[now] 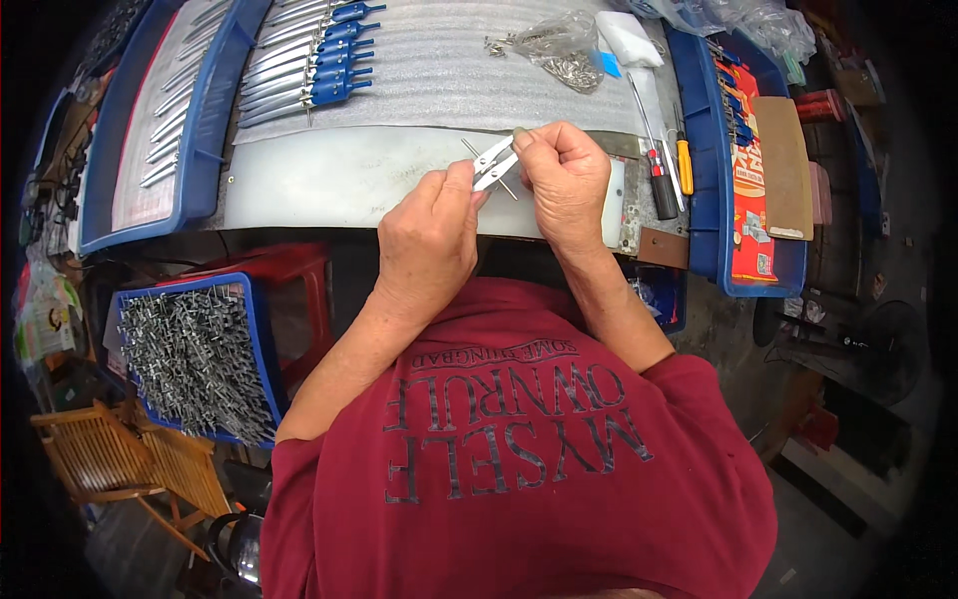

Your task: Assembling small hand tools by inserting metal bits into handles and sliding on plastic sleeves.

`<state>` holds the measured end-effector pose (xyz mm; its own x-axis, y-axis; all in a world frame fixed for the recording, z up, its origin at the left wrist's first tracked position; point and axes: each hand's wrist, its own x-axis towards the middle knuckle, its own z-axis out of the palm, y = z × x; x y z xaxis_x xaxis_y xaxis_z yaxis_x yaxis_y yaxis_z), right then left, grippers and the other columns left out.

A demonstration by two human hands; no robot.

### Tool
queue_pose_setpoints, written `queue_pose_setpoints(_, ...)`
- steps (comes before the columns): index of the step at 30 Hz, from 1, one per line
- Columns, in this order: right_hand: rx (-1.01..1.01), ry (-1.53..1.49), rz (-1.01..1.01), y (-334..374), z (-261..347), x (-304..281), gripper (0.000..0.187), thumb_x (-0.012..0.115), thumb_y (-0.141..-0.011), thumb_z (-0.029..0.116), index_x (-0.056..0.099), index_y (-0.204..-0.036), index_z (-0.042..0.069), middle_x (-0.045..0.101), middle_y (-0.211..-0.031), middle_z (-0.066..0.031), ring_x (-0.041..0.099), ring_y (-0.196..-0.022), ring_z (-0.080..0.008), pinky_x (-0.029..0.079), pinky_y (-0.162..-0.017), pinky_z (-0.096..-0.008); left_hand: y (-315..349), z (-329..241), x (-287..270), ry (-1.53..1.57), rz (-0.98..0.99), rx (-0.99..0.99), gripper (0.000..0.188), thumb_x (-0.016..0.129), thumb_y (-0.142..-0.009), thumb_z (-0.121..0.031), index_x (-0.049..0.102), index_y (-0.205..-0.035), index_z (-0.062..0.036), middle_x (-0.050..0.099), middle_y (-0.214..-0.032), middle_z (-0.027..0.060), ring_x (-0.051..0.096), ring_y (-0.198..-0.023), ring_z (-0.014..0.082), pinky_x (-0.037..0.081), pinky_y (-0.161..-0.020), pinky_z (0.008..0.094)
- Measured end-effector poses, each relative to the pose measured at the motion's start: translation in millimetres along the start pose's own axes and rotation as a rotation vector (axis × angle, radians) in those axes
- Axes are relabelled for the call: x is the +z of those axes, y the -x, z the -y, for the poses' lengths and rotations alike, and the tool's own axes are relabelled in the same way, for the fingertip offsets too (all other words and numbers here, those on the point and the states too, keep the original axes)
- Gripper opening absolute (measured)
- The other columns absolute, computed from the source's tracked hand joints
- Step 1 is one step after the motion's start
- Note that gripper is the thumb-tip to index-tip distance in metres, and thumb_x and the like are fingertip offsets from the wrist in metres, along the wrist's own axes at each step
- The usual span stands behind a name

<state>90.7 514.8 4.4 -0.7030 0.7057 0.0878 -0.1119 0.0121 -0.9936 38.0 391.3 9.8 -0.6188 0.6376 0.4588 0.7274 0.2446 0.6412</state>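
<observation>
My left hand (pixel 431 232) grips one end of a small silver two-armed metal piece (pixel 491 160), its fingers wrapped round the lower part. A thin straight rod (pixel 510 190) crosses the piece at a slant and sticks out on both sides. At the upper end my right hand (pixel 573 185) is closed in a pinch between thumb and curled forefinger. Something small and greenish shows at the right fingertips, too small to name. Both hands are above the white work board (pixel 319 180), close to its front edge.
Blue-handled metal tools (pixel 344 60) lie in a row on grey foam (pixel 439 60). A bag of small metal parts (pixel 574 65) and screwdrivers (pixel 685 165) lie to the right. Blue bins (pixel 205 165) flank the board; a blue crate (pixel 261 349) of metal parts stands lower left.
</observation>
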Motion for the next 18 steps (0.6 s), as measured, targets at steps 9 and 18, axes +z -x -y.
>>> queue_pose_setpoints(9, 0.022, -0.035, 0.334, -9.0, 16.0, -12.8, 0.022, 0.048, -0.085, 0.021, 0.055, -0.082, 0.001, 0.049, -0.061, 0.0009, 0.037, -0.051, -0.0036, 0.029, -0.045, -0.0169, -2.9, 12.4, -23.0, 1.365, 0.437, -0.748, 0.031, 0.052, -0.082, -0.022, 0.052, -0.097, 0.0056, 0.049, -0.069, 0.0019, 0.033, -0.048, 0.0044, 0.025, -0.039, 0.0162)
queue_pose_setpoints(18, 0.168, -0.122, 0.393, -8.6, 21.2, -15.7, 0.024, 0.045, -0.086, 0.022, 0.055, -0.082, 0.0, 0.047, -0.06, -0.0002, 0.037, -0.051, -0.0038, 0.031, -0.046, -0.0163, 5.2, 21.0, -16.1, 1.85, 0.513, -0.817, 0.03, 0.047, -0.085, -0.018, 0.047, -0.101, 0.0071, 0.05, -0.075, 0.0053, 0.033, -0.046, 0.0042, 0.026, -0.038, 0.0163)
